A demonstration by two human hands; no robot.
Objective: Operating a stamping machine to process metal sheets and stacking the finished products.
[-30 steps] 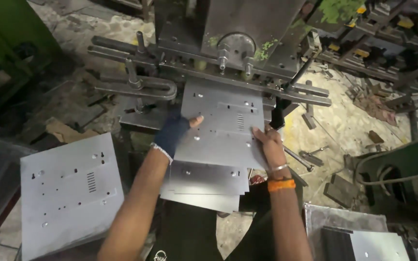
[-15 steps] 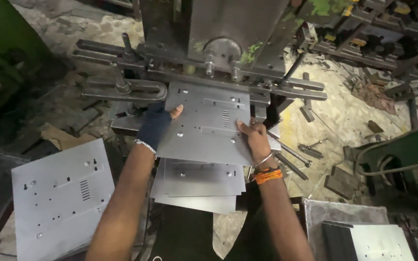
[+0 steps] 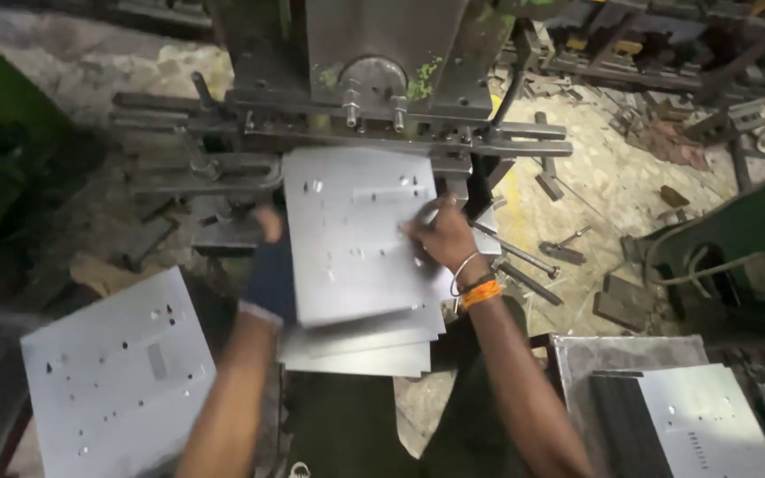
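Head view, looking down at a press station. A grey punched metal sheet [image 3: 356, 239] lies at the centre of the frame, its far edge under the press machine [image 3: 374, 71], which fills the upper centre. The sheet rests on a small stack of similar sheets [image 3: 360, 345] that juts out toward the lower centre.

The left hand [image 3: 269, 265], in a dark blue fingerless glove, grips the sheet's left edge; its fingers are curled around that edge, though motion blur hides the detail. The right hand [image 3: 440, 235], bare, lies on the sheet's right side near the edge, fingers bent and pressed to the surface; whether they wrap the edge cannot be told. An orange band and a thin metal bangle [image 3: 475, 288] sit on the right wrist.

A second pile of punched sheets [image 3: 117, 372] lies at lower left, well apart from the hands. A third pile [image 3: 710, 425] lies at lower right in a metal tray [image 3: 577, 354]. Loose bolts and tools [image 3: 560, 252] lie on the floor at right.
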